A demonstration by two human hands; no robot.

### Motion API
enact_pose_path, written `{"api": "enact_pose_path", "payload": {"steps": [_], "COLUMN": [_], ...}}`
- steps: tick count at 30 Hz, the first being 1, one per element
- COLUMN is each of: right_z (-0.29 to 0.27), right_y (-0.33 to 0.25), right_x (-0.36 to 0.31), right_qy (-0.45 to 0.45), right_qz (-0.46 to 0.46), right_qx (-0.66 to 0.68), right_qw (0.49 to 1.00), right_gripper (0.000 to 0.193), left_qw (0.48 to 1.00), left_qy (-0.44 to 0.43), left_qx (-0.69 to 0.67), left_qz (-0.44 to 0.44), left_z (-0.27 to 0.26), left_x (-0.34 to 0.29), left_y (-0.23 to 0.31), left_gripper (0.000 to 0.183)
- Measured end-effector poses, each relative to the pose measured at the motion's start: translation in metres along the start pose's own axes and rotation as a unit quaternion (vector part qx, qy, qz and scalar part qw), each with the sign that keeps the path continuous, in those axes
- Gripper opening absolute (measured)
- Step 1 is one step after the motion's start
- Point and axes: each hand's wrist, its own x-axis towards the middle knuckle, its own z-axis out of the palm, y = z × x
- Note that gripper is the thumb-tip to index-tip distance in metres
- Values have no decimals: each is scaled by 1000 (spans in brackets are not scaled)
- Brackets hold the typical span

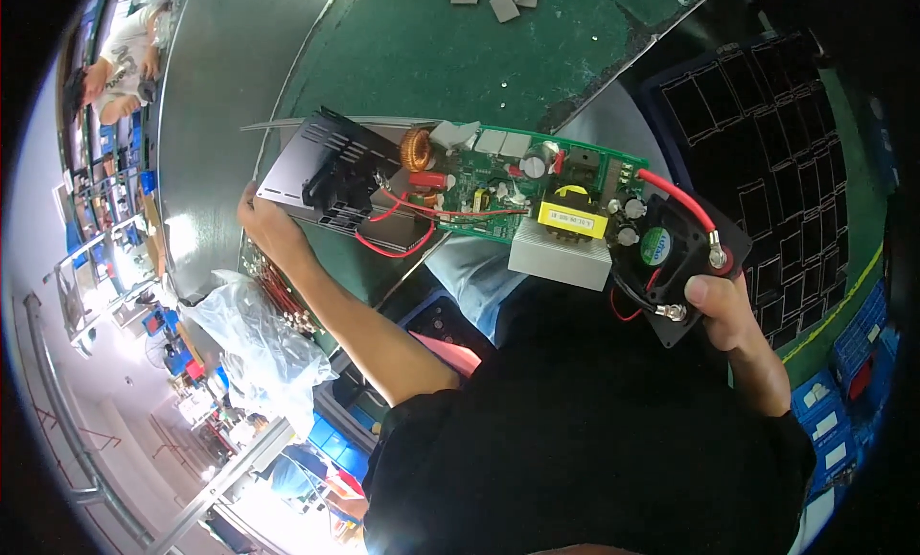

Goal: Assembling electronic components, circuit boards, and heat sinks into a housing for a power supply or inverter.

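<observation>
My left hand (270, 231) grips the left end of a dark metal case (295, 170); most of its fingers are hidden behind the case. A long green circuit board (468, 183) stretches from the case toward my right. On it are a copper coil (416, 150), a yellow-wrapped transformer (572, 219) and a silver finned heat sink (560, 258). Thin red wires loop between case and board. My right hand (728, 315) holds a black end panel with a fan (671, 311), thumb pressed by its terminals. A thick red cable (682, 196) runs from the board to one terminal.
Small grey pads (505, 7) lie on the green work surface at the far side. A black rack of framed slots (757, 172) stands at right, with blue bins (830, 426) below it. A clear plastic bag (254, 339) and wire bundles are at left. Another person (125, 66) sits far left.
</observation>
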Motion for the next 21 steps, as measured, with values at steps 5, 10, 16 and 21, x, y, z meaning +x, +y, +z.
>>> {"api": "enact_pose_path", "payload": {"steps": [5, 10, 16, 21], "right_z": [-9, -10, 8, 29], "right_y": [7, 2, -38, -80], "right_x": [-5, 6, 60, 99], "right_qy": [28, 11, -94, 5], "right_qz": [-7, -19, -14, -28], "right_qx": [4, -32, -151, -311], "right_qw": [1000, 999, 984, 950], "right_gripper": [72, 68, 69, 25], "left_qw": [997, 991, 978, 967], "left_qy": [71, 111, 141, 166], "left_qx": [6, -50, -86, -6], "left_qz": [-37, -47, -128, -195], "left_z": [11, 21, 6, -4], "left_x": [-3, -1, 13, -4], "left_y": [9, 20, -22, -21], "left_gripper": [46, 41, 37, 39]}}
